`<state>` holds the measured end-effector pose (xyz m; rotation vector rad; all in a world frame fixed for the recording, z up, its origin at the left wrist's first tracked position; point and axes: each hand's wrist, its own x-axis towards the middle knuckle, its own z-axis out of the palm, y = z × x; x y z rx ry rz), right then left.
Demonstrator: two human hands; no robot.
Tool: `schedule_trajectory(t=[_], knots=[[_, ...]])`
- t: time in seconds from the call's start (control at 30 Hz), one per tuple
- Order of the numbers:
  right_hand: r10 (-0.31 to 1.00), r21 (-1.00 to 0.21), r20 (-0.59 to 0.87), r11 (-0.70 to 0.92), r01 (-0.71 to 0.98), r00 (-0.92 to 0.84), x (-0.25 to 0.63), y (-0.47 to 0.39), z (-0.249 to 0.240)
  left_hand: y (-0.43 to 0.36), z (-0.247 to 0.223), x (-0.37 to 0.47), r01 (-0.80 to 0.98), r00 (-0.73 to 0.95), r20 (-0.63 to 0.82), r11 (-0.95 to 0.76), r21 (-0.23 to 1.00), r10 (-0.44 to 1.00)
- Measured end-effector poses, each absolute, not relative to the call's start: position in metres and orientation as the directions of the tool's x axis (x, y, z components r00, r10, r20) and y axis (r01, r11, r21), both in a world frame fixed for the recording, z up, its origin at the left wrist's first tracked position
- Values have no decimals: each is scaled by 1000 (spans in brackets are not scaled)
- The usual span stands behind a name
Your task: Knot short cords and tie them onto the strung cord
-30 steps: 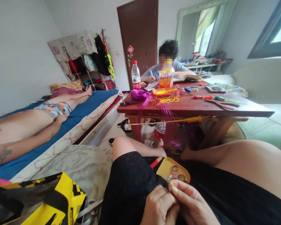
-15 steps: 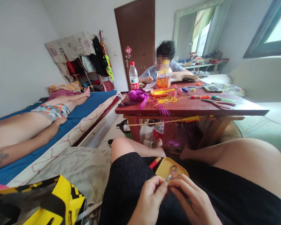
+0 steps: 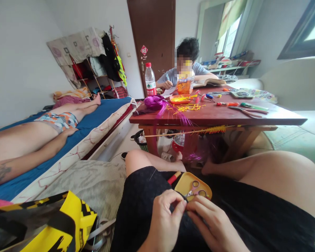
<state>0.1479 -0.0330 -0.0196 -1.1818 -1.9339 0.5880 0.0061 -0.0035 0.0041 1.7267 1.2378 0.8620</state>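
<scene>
My left hand (image 3: 166, 213) pinches thumb against forefinger above my lap. Close beside it, my right hand (image 3: 208, 218) is also closed at the fingertips, nearly touching the left. Whatever lies between the fingertips is too small to make out. Just beyond the hands, a yellow tray (image 3: 182, 182) rests on my black clothing. Small scissors (image 3: 196, 190) with pinkish handles lie in it, their blades partly behind my fingers. Left of the tray is a red stick-like thing with a tan end (image 3: 174, 177).
Ahead stands a red-brown table (image 3: 212, 113) with purple strands (image 3: 157, 104), yellow pieces (image 3: 190, 107), pliers (image 3: 245, 111) and a water bottle (image 3: 150, 80). A person (image 3: 187, 52) writes behind it. Another person (image 3: 42, 140) lies on the bed at left. A yellow-black bag (image 3: 65, 224) sits lower left.
My left hand has shifted slightly left and its fingers are more bent. More of the scissors shows now, both handle loops in sight. The view has tilted a little.
</scene>
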Motion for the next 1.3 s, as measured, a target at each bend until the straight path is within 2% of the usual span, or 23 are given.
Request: schedule_trajectory(t=[0.1, 0.17, 0.23, 0.3, 0.4, 0.47, 0.57, 0.7, 0.83, 0.93, 1.03, 1.1, 1.17, 1.23, 1.3], knots=[[909, -799, 273, 396, 453, -314, 149, -33, -20, -8, 0, 7, 532, 340, 278, -428, 731, 898], [919, -835, 241, 360, 417, -311, 149, -32, -22, -8, -5, 8, 555, 353, 327, -477, 681, 877], [935, -858, 222, 322, 401, -277, 149, -31, -23, -6, -9, 9, 550, 315, 294, -426, 718, 902], [951, -864, 212, 291, 411, -227, 150, -30, -22, -4, -9, 8, 517, 309, 155, -302, 801, 938], [956, -829, 257, 294, 477, -142, 155, -28, -19, -5, 0, 2, 532, 455, -79, -199, 823, 887], [946, -780, 304, 316, 540, -115, 158, -28, -17, -9, 10, -1, 583, 488, -56, -278, 763, 871], [935, -726, 325, 344, 595, -144, 158, -29, -18, -13, 22, -1, 619, 400, 87, -340, 708, 912], [946, -750, 260, 325, 576, -195, 154, -31, -20, -8, 21, 7, 592, 406, 14, -274, 758, 914], [972, -843, 192, 234, 485, -136, 153, -33, -20, -6, 13, 8, 479, 371, -64, -132, 868, 926], [987, -889, 122, 155, 431, -102, 153, -33, -15, -7, 12, 6, 425, 373, -84, -89, 901, 924], [993, -957, 6, 39, 286, -114, 152, -32, -9, -9, 11, 6, 471, 367, 38, -221, 854, 930], [979, -993, -102, -90, 75, -174, 152, -31, -5, -11, 10, 6, 508, 381, 187, -373, 776, 906], [956, -972, -170, -203, -119, -240, 152, -30, -3, -13, 8, 5, 518, 392, 307, -483, 706, 868], [950, -950, -186, -239, -201, -251, 153, -29, -1, -15, 7, 4, 507, 405, 352, -528, 682, 844], [954, -953, -183, -231, -197, -237, 154, -29, 0, -16, 7, 3, 499, 421, 355, -540, 678, 835]])
